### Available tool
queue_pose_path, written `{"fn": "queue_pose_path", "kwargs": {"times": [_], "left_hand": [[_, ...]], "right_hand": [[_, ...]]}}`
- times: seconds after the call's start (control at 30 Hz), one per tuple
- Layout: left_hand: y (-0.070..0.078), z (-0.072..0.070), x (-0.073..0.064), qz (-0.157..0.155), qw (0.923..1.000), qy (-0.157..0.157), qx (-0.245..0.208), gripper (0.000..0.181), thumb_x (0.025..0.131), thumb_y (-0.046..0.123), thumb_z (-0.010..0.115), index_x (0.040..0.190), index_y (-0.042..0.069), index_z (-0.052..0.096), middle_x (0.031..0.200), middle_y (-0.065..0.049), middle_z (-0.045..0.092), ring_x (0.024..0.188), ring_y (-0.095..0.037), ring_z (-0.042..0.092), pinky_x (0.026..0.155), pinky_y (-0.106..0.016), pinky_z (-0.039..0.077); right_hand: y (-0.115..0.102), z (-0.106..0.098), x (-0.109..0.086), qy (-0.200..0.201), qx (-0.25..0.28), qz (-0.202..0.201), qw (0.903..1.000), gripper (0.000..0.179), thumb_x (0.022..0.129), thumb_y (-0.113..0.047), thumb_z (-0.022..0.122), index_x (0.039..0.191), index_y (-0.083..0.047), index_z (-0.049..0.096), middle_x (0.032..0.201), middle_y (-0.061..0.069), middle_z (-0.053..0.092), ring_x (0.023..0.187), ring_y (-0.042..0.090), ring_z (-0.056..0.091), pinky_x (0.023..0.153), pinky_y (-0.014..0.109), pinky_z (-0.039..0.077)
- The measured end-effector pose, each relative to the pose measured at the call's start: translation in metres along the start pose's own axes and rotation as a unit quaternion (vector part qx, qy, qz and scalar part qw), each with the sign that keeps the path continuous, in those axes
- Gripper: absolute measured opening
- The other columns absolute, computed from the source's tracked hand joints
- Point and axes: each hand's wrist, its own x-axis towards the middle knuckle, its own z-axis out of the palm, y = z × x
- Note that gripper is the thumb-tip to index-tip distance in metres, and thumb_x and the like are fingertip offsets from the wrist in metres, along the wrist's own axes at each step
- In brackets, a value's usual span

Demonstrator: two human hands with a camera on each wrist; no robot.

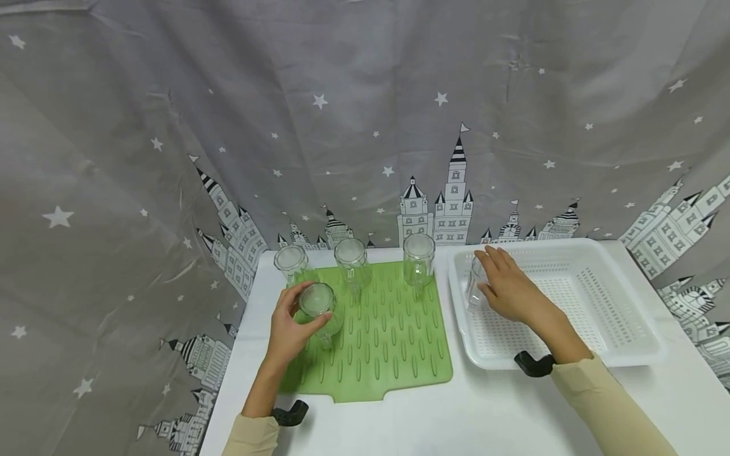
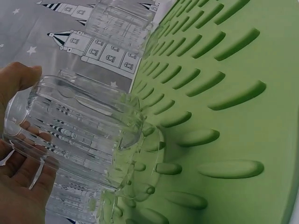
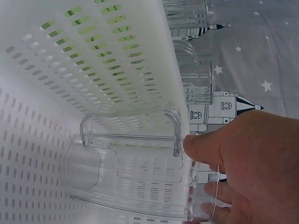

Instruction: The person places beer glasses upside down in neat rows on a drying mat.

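My left hand (image 1: 287, 332) holds a clear glass mug (image 1: 317, 300) by its base end, thumb on one side and fingers on the other. That mug is upside down, its rim down at the green drying mat (image 2: 233, 135); whether it bears on the mat I cannot tell. Over the left end of the white basket (image 1: 570, 362), my right hand (image 1: 511, 292) grips another glass mug (image 3: 135, 163) at its upper rim. This one stands upright inside the basket, handle facing the basket's left wall. My fingers partly cover it in the head view.
Along the mat's back edge stand upside-down glass mugs: one at the left corner (image 1: 291, 259), one in the middle (image 1: 352, 256) and one at the right (image 1: 419, 253). The basket's walls are raised and perforated. A grey patterned curtain (image 1: 353, 126) hangs behind the white table (image 1: 433, 418).
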Motion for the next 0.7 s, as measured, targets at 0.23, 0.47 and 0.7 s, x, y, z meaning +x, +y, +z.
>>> {"fn": "queue_pose_path", "kwargs": {"times": [0.23, 0.47, 0.7], "left_hand": [[-0.006, -0.007, 0.002, 0.003, 0.9998, 0.017, -0.009, 0.076, 0.081, 0.005, 0.094, 0.15, 0.014, 0.061, 0.143, -0.013, 0.056, 0.13, -0.021, 0.058, 0.108, -0.011, 0.049], [-0.006, -0.015, 0.005, 0.018, 0.9983, 0.045, -0.031, 0.073, 0.079, -0.003, 0.093, 0.146, 0.011, 0.066, 0.147, -0.012, 0.056, 0.134, -0.017, 0.055, 0.11, -0.009, 0.048], [-0.003, -0.015, 0.007, 0.026, 0.9987, 0.038, -0.023, 0.075, 0.079, 0.0, 0.094, 0.147, 0.011, 0.065, 0.148, -0.011, 0.059, 0.136, -0.027, 0.059, 0.114, -0.009, 0.046]], "right_hand": [[-0.002, 0.0, -0.002, 0.001, 0.002, 0.0, 1.0, 0.066, 0.106, -0.013, 0.063, 0.162, 0.006, 0.033, 0.168, 0.04, 0.029, 0.156, 0.064, 0.025, 0.128, 0.076, 0.026], [-0.002, -0.001, -0.003, 0.0, 0.007, 0.0, 1.0, 0.066, 0.106, -0.013, 0.062, 0.162, 0.007, 0.032, 0.169, 0.039, 0.029, 0.157, 0.063, 0.024, 0.129, 0.075, 0.025], [-0.002, -0.003, -0.003, 0.002, 0.008, -0.008, 0.9999, 0.065, 0.106, -0.012, 0.062, 0.161, 0.007, 0.033, 0.167, 0.04, 0.03, 0.157, 0.063, 0.024, 0.13, 0.074, 0.024]]}}
